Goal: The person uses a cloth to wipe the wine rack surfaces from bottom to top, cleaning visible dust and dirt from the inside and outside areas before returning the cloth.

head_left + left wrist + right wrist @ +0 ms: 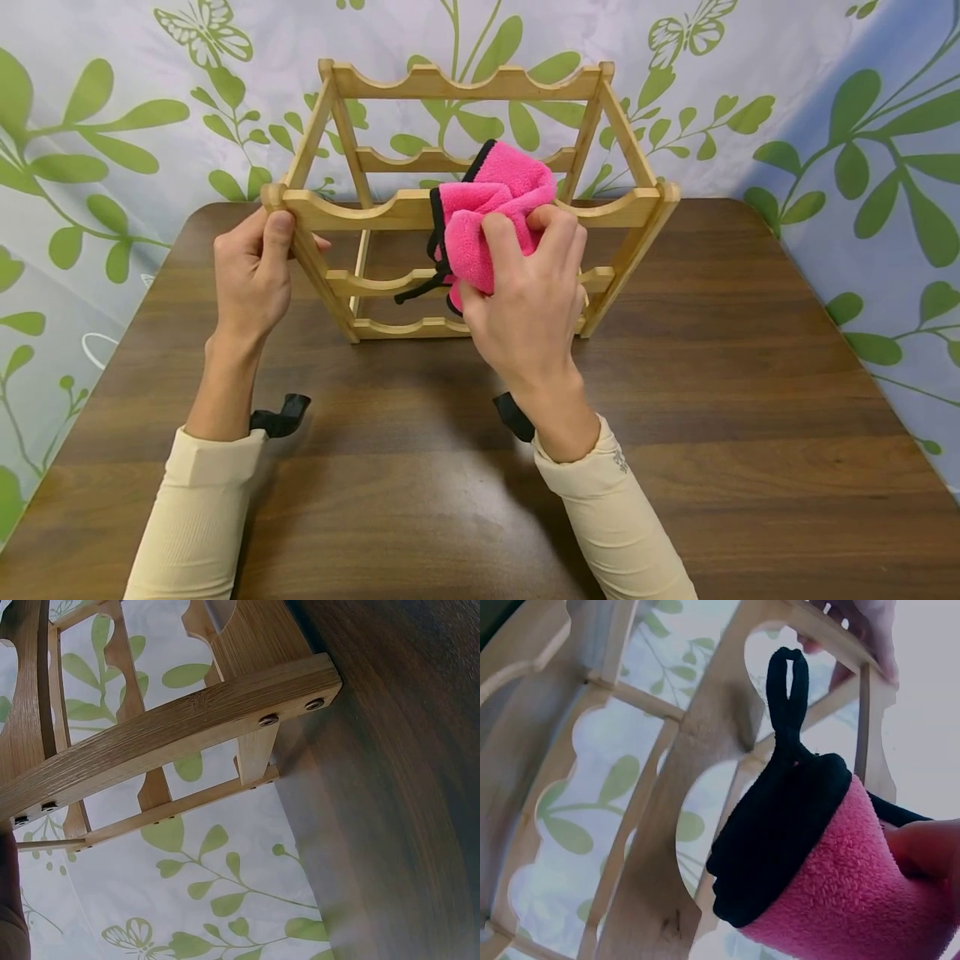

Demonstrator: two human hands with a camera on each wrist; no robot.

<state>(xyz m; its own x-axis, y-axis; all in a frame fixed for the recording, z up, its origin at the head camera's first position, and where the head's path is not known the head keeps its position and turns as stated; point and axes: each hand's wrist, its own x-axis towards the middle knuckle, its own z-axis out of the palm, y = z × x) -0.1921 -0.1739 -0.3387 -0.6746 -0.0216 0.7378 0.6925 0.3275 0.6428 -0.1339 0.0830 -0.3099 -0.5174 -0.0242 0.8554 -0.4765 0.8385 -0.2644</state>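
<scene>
A wooden bottle rack (360, 210) with scalloped rails stands on the table. My left hand (253, 271) grips its front left upright near the top corner, thumb on the near side. In my right hand (536, 292) is a bunched pink cloth (480, 225) with black edging and a black hanging loop, held against the middle of the top front rail. The right wrist view shows the cloth (847, 885) close up, with its loop standing out; part of the rail lies behind it. Screw heads show along the rack's upright (180, 724) in the left wrist view.
The brown wooden table (420, 500) reaches back to a pale wall covering (840, 50) printed with green leaves and butterflies. A black strap (281, 415) hangs at the left wrist and another black strap (514, 417) at the right.
</scene>
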